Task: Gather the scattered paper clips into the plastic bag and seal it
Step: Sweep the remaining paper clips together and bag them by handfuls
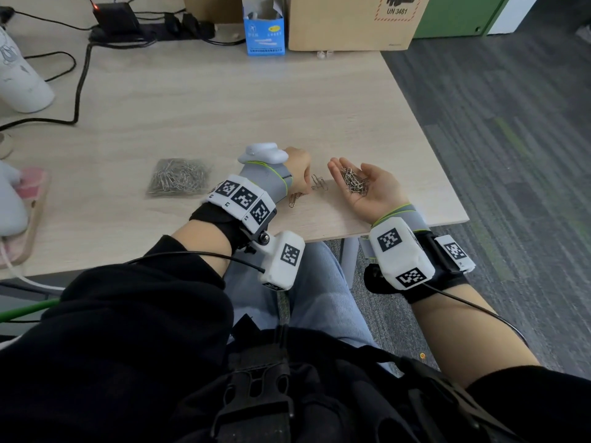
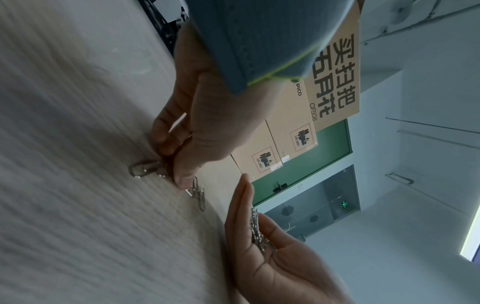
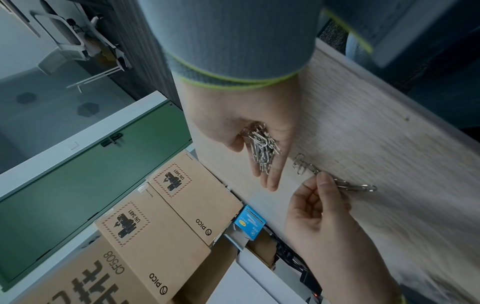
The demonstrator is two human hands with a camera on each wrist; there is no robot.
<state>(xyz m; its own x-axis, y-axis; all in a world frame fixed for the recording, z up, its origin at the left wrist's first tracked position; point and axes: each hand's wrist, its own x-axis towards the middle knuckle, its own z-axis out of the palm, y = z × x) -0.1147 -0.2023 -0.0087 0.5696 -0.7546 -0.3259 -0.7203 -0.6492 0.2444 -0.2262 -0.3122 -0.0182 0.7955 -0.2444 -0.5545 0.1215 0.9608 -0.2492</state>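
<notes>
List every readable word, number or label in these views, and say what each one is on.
"UN 3481": hazard label on the cardboard box.
"PICO": side of the cardboard boxes.
"CF508": large carton, below big Chinese characters.
Blue box: print too small to read.
Wrist markers: patterns only, no words.

Bare desk [image 1: 224, 100] ahead of hands, cardboard box [image 1: 348, 24] blocking far edge
</notes>
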